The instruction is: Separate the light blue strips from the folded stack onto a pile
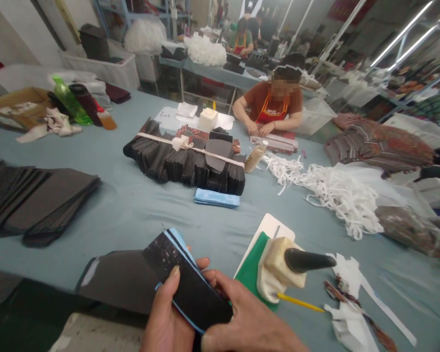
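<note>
Between my two hands is a folded black fabric strip (190,281) with light blue edges and a speckled patch at its upper end. My left hand (172,313) grips it from below, thumb pressed on the black face. On its lower right end, my right hand (242,313) has its thumb and fingers closed around the edge. Beneath and to the left lies a dark grey fabric panel (117,278) with a pale mark. To the right stand a cream block with a black handle (310,260), a green cloth piece (254,261) and a yellow pencil (300,301).
A tied bundle of dark pieces (176,161) lies mid-table, a folded light blue strip (217,198) before it. Dark panels (47,195) are stacked left. White ribbons (337,195) and scraps (352,313) lie right. A person (275,102) works across the table.
</note>
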Demonstrator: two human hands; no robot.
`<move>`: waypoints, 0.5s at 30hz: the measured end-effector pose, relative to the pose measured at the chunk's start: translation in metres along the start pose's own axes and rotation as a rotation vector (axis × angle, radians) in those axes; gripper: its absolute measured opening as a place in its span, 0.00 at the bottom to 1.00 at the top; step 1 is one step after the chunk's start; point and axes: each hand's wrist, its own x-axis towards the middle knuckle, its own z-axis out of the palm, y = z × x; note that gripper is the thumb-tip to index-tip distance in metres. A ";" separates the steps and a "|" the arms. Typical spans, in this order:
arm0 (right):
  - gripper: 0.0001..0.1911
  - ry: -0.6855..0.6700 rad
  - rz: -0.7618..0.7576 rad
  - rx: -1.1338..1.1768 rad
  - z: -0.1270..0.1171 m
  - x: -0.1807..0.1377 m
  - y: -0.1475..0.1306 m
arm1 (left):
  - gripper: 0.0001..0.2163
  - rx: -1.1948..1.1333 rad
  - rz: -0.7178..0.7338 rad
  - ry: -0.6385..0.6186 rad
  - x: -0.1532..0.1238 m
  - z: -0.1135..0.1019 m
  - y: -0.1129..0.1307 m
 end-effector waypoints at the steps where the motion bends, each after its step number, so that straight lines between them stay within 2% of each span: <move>1: 0.24 0.039 -0.006 0.020 0.004 -0.001 0.004 | 0.28 -0.002 -0.017 0.016 -0.001 0.005 -0.001; 3: 0.20 0.131 -0.038 0.077 0.007 0.001 0.010 | 0.35 0.016 -0.024 0.027 -0.002 0.013 -0.006; 5: 0.17 0.236 -0.063 0.103 0.007 0.001 0.014 | 0.37 0.073 0.041 0.004 -0.002 0.019 -0.013; 9: 0.14 0.304 -0.074 0.106 -0.002 -0.013 0.014 | 0.27 0.193 0.172 -0.147 -0.004 0.022 -0.029; 12: 0.20 0.347 -0.113 0.048 -0.017 -0.031 0.014 | 0.23 0.200 0.148 -0.276 -0.010 0.026 -0.038; 15: 0.29 0.384 -0.113 0.015 -0.036 -0.045 0.014 | 0.21 0.177 0.120 -0.348 -0.018 0.033 -0.049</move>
